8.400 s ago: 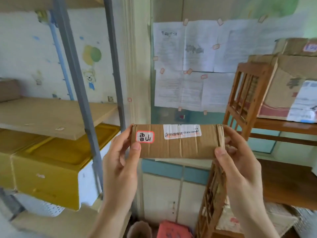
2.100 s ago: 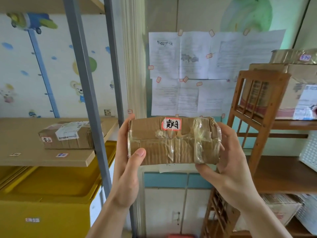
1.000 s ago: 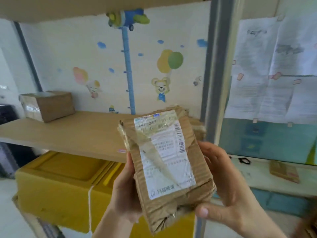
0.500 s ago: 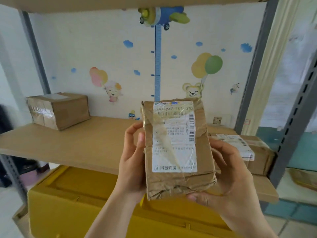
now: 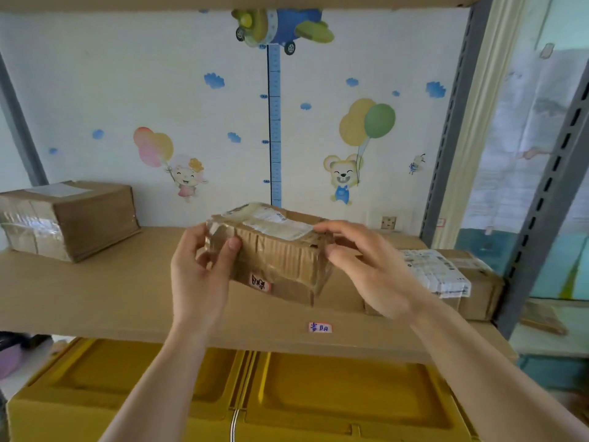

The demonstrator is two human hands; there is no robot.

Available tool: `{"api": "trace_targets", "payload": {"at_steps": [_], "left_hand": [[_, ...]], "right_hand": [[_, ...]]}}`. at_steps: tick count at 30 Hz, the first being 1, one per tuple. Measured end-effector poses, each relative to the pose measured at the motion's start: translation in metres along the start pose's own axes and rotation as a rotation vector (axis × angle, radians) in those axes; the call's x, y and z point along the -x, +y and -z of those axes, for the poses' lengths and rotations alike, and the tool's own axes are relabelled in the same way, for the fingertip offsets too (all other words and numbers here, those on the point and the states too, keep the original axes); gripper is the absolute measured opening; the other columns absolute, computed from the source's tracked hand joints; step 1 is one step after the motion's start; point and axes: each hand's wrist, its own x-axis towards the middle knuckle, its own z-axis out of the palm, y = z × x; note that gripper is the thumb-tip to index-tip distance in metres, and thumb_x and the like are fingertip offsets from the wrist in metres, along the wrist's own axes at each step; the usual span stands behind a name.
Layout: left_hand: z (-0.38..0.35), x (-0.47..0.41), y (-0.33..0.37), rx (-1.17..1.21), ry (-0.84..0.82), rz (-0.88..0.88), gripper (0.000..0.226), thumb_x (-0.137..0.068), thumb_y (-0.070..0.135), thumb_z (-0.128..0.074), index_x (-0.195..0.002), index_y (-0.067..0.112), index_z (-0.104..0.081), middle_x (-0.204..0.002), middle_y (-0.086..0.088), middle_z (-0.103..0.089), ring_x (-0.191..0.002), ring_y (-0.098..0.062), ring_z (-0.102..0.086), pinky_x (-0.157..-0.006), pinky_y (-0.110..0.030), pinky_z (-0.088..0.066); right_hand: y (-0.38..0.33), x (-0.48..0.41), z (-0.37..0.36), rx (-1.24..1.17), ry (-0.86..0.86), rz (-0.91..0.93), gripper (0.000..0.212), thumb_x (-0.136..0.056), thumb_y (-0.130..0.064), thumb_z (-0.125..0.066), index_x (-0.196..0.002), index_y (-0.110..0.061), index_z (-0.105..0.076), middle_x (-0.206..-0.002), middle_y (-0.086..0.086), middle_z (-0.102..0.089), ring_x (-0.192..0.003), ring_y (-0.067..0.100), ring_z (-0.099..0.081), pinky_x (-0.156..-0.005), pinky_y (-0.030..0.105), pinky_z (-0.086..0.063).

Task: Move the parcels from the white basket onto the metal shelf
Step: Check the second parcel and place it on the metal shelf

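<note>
Yellow bins (image 5: 318, 400): nearest, at 6 o'clock under the shelf board, two lidded tops side by side.
Shelf label (image 5: 320, 327): small handwritten sticker on the board's front lip, at about 5 o'clock from the held parcel.
Left hand (image 5: 200, 275): wrapped round the left end of the parcel, thumb pressed on its front face, fingers behind the taped end.
Right hand (image 5: 363, 266): on the right end of the same parcel, fingers spread over the top edge, thumb at the front corner; a loose hold, not a tight clench.
Held parcel (image 5: 274, 250): taped brown cardboard, lying long side left to right, white shipping label up, a red-bordered sticker low on its front; its underside meets the board of the metal shelf (image 5: 95, 298).
Right parcel (image 5: 446, 282): at 3 o'clock, on the same board, partly behind the right wrist.
Left parcel (image 5: 70, 218): at 9 o'clock, well apart, near the back.
Wall (image 5: 95, 90): at 12 o'clock, cartoon stickers and a blue height chart.
</note>
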Motion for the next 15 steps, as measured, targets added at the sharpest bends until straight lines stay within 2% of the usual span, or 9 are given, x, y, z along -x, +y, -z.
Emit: {"api": "trace_targets", "payload": {"at_steps": [2,4,6,9,12,15], "left_hand": [[-0.006,0.013,-0.009,-0.053,0.047,-0.016,0.023,-0.091,0.014,-0.071,-0.11,0.012,-0.058,-0.1,0.004,-0.069,-0.09,-0.015,-0.07,-0.066,-0.029,-0.062],[-0.012,0.02,-0.018,-0.098,0.037,-0.003,0.028,-0.09,0.016,-0.072,-0.112,0.016,-0.055,-0.101,0.008,-0.068,-0.092,-0.01,-0.07,-0.063,-0.025,-0.06],[-0.016,0.021,-0.025,-0.2,-0.021,0.01,0.031,-0.089,0.02,-0.073,-0.111,0.02,-0.051,-0.103,0.006,-0.067,-0.092,-0.006,-0.067,-0.065,-0.024,-0.057],[-0.018,0.018,-0.032,-0.39,-0.094,-0.029,0.035,-0.087,0.026,-0.075,-0.107,0.024,-0.047,-0.107,0.002,-0.062,-0.085,0.002,-0.055,-0.064,-0.014,-0.041],[-0.018,0.015,-0.034,-0.467,-0.133,-0.042,0.038,-0.085,0.028,-0.077,-0.106,0.023,-0.046,-0.107,0.001,-0.061,-0.085,-0.003,-0.054,-0.062,-0.01,-0.036],[-0.016,0.011,-0.036,-0.466,-0.16,0.003,0.041,-0.083,0.032,-0.078,-0.107,0.021,-0.047,-0.109,0.002,-0.061,-0.097,-0.013,-0.056,-0.064,-0.01,-0.038]], "right_hand": [[-0.005,-0.008,-0.002,0.083,-0.172,-0.032,0.056,-0.088,-0.059,-0.057,-0.139,-0.037,-0.051,-0.13,-0.013,-0.061,-0.114,0.003,-0.059,-0.098,0.025,-0.048],[0.0,-0.015,-0.005,0.319,-0.197,0.001,0.069,-0.082,-0.056,-0.07,-0.143,-0.033,-0.048,-0.134,-0.011,-0.06,-0.118,0.007,-0.056,-0.105,0.033,-0.044],[0.006,-0.018,-0.004,0.429,-0.193,-0.027,0.072,-0.08,-0.052,-0.076,-0.143,-0.034,-0.048,-0.138,-0.008,-0.061,-0.126,0.014,-0.054,-0.11,0.039,-0.04],[0.016,-0.016,0.0,0.595,-0.249,-0.089,0.073,-0.079,-0.061,-0.07,-0.145,-0.044,-0.042,-0.142,-0.008,-0.057,-0.14,0.022,-0.043,-0.115,0.059,-0.028],[0.015,-0.016,0.003,0.661,-0.268,-0.101,0.074,-0.081,-0.061,-0.068,-0.147,-0.045,-0.04,-0.155,-0.012,-0.047,-0.155,0.022,-0.017,-0.118,0.069,-0.01],[0.014,-0.017,0.004,0.665,-0.264,-0.093,0.075,-0.081,-0.061,-0.067,-0.148,-0.045,-0.038,-0.158,-0.012,-0.044,-0.156,0.021,-0.012,-0.118,0.069,-0.007]]}}
